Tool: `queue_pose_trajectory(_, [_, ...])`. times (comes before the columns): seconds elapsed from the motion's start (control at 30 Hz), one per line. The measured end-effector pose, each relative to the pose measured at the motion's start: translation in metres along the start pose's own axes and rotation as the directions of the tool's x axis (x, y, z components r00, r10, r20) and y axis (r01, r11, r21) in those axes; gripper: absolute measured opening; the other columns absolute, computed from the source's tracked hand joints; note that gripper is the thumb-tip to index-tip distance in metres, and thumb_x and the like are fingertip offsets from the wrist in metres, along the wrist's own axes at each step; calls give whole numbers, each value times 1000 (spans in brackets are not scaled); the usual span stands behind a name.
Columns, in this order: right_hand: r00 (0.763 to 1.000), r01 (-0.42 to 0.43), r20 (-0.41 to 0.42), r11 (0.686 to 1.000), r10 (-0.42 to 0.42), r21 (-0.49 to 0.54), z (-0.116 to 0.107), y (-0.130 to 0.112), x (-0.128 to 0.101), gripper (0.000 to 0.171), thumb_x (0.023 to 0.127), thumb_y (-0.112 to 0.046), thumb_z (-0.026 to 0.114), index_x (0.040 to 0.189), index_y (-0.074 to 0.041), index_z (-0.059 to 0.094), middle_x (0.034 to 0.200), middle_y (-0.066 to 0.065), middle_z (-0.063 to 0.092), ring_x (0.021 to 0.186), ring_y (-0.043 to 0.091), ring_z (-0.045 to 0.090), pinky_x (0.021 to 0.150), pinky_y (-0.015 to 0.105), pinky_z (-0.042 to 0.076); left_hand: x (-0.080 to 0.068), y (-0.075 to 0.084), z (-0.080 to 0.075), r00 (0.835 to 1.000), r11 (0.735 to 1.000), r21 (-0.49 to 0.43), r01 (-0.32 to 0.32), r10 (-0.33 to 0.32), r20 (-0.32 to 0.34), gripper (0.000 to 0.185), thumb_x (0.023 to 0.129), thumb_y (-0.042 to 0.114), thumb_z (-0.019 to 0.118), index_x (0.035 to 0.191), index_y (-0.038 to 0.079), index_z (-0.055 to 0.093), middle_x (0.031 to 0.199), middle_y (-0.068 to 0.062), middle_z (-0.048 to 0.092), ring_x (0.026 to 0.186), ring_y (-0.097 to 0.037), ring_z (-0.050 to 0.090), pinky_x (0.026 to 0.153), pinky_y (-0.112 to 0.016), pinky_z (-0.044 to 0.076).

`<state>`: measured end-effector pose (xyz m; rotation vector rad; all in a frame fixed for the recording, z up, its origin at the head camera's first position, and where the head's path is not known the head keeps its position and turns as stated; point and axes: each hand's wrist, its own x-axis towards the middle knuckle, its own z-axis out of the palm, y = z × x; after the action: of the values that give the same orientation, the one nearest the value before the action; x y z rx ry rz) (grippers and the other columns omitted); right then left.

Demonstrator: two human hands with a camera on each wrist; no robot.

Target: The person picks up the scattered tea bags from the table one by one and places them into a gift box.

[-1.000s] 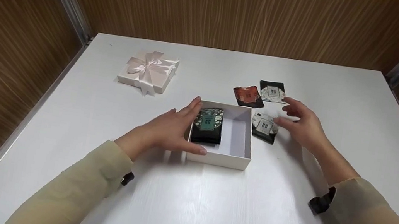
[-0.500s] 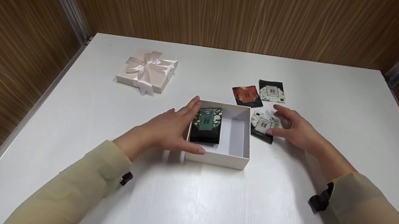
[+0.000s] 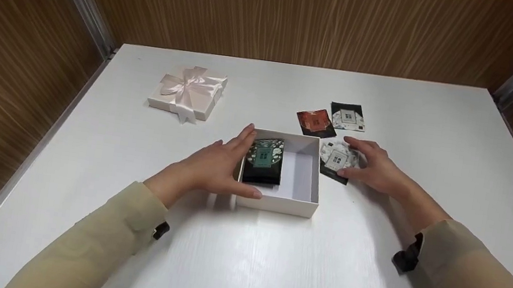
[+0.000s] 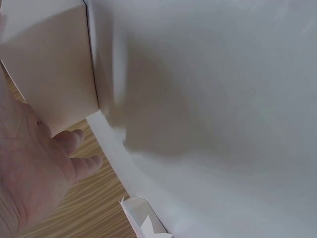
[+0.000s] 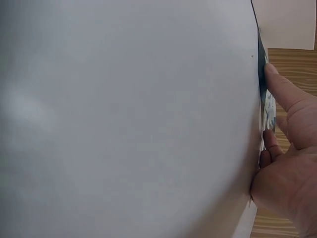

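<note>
A white open box (image 3: 278, 205) stands mid-table. Inside it, on the left side, lies a stack of dark sachets, the top one a green-labelled sachet (image 3: 263, 165). My left hand (image 3: 213, 165) rests against the box's left side, fingers along the wall and thumb over the front rim. To the right of the box my right hand (image 3: 378, 168) touches a white-patterned black sachet (image 3: 336, 158), its thumb on the lower right part and its fingers by the far edge. In the right wrist view the thumb meets the sachet's dark edge (image 5: 262, 74).
Behind the box lie an orange-labelled sachet (image 3: 317, 122) and another white-patterned sachet (image 3: 348, 117). A pale pink lid with a ribbon bow (image 3: 187, 91) sits at the back left. Wood-grain panels (image 3: 275, 13) enclose the white table (image 3: 240, 262) at the back and sides.
My right hand has come down and toward me from beside the far white-patterned sachet onto the nearer one. My left hand keeps its place on the box.
</note>
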<state>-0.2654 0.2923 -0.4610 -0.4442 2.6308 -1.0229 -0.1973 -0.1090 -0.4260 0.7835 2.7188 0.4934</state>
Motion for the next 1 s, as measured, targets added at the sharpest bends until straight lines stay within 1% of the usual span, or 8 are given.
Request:
queue_pose_trajectory(0.2, [1000,-5,11,1000,5,0,1,1,0,90,95,-37,82,168,-18,33,165,25,31,154,53,17,122,74,11,0,-1,2,1000,1000,2,3,-3,12,141,76,97,55,170,15,-10,176,5,-19,156,-30,32,128,-57,19])
queue_pose_trajectory(0.47, [1000,-5,16,1000,4,27,0,-2,2,89,95,-38,82,168,-21,34,161,23,37,153,50,20,123,73,9,1,-1,0,1000,1000,4,9,-9,1,142,75,98,56,171,15,-9,176,6,-18,155,-32,34,128,-56,19])
queue_pose_trajectory(0.63, [1000,12,6,999,-12,51,0,-1,2,86,96,-33,82,167,-19,36,159,25,40,151,48,25,124,70,12,1,-1,-2,1000,1000,7,10,-10,6,142,75,98,56,171,15,-9,175,7,-19,155,-31,34,128,-57,19])
queue_pose_trajectory(0.8, [1000,23,-3,997,-23,80,0,1,3,83,96,-27,82,166,-17,38,161,27,38,152,46,27,125,66,15,2,-1,-2,1000,1000,5,2,-2,-6,142,76,97,56,171,14,-7,176,6,-17,153,-31,38,128,-58,20])
queue_pose_trajectory(0.93, [1000,4,1,995,-4,105,-1,2,1,82,98,-25,80,167,-20,37,165,25,35,151,43,30,126,63,17,2,-1,-1,1000,1000,5,6,-6,-1,142,75,98,56,171,15,-8,176,6,-18,155,-31,35,128,-57,20])
queue_pose_trajectory(1.0, [1000,-14,3,992,14,126,-1,2,0,82,98,-23,79,167,-22,36,165,24,35,145,42,36,125,61,19,2,-1,0,1000,1000,3,7,-7,3,143,75,99,56,171,15,-8,176,6,-18,156,-30,33,128,-57,19])
